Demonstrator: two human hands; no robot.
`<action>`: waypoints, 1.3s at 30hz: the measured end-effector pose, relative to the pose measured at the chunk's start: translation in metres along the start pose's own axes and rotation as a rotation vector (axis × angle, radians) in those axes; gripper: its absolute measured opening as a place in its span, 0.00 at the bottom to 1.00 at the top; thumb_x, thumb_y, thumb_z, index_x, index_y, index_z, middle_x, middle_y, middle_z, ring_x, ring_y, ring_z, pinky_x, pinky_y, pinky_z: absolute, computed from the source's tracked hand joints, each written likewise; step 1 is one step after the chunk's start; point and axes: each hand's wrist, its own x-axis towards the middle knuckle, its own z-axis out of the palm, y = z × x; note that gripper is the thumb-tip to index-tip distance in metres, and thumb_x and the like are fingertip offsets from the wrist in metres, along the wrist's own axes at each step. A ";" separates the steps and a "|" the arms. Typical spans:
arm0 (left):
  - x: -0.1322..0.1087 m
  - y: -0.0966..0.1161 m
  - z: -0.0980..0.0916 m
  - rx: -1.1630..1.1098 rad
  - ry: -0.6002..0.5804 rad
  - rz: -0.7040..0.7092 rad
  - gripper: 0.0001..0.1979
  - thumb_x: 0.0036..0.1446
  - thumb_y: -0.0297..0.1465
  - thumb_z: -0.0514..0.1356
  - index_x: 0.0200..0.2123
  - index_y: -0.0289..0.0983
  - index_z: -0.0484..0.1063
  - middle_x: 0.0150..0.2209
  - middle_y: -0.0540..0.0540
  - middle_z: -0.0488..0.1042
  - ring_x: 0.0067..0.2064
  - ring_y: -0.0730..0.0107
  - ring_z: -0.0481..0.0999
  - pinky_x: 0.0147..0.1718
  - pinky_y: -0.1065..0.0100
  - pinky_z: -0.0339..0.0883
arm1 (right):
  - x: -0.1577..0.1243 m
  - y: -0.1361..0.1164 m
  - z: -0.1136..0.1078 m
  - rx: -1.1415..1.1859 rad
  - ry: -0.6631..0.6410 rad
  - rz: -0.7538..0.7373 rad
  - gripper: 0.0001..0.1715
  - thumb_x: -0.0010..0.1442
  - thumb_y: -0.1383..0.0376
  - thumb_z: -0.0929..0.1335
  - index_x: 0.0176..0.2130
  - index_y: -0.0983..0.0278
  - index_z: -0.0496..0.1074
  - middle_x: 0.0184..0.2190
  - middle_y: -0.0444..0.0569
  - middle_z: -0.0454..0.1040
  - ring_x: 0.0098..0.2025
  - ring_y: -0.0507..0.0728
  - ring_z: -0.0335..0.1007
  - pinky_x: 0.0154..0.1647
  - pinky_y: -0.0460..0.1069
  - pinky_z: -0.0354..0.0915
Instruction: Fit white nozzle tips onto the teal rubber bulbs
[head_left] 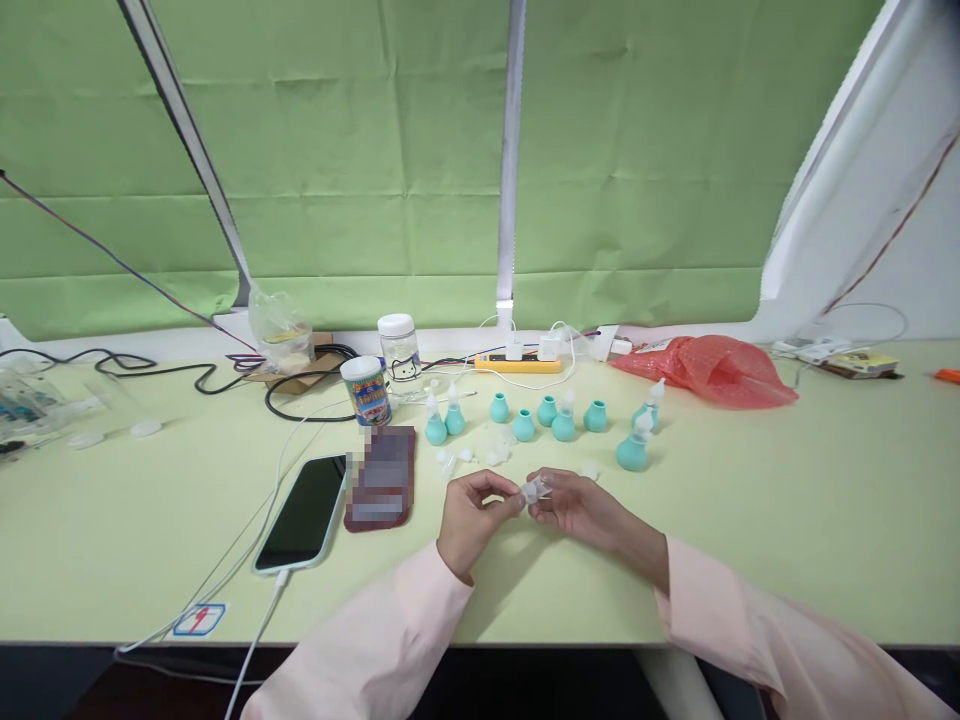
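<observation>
My left hand and my right hand meet above the table, both pinching a small clear plastic piece. Fingers partly cover it, so its full shape is hidden. Beyond them stand several teal squeeze bulbs. Some have open necks, such as the teal bulb just behind my hands. Others carry a translucent pointed nozzle, like the bulb with a nozzle to the right and another nozzled bulb to the left. Small loose clear plastic parts lie between the bulbs and my hands.
Left of my hands lie a phone on a white cable and a dark red flat item, partly blurred. Behind are a printed canister, a clear jar, a yellow power strip and a red plastic bag.
</observation>
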 end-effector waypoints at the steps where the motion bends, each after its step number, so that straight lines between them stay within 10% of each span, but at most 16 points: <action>1: 0.000 0.000 0.001 0.001 0.011 0.016 0.08 0.35 0.26 0.63 0.23 0.31 0.68 0.21 0.49 0.68 0.26 0.75 0.67 0.25 0.73 0.63 | -0.001 0.000 0.001 -0.002 -0.003 0.001 0.06 0.48 0.67 0.65 0.30 0.68 0.67 0.26 0.47 0.67 0.26 0.49 0.64 0.29 0.45 0.60; 17: -0.011 0.002 0.006 0.498 0.108 0.652 0.03 0.44 0.24 0.56 0.24 0.35 0.69 0.25 0.47 0.72 0.29 0.72 0.70 0.29 0.69 0.67 | -0.003 0.003 0.002 -0.027 -0.049 0.000 0.06 0.51 0.68 0.63 0.30 0.68 0.68 0.27 0.46 0.66 0.28 0.49 0.63 0.31 0.45 0.60; 39: -0.013 -0.002 0.006 0.529 0.151 0.700 0.06 0.44 0.23 0.57 0.30 0.35 0.70 0.28 0.48 0.73 0.30 0.72 0.73 0.31 0.71 0.70 | -0.004 0.002 0.005 0.051 -0.059 0.024 0.06 0.51 0.67 0.63 0.29 0.69 0.68 0.26 0.46 0.66 0.27 0.49 0.63 0.30 0.44 0.60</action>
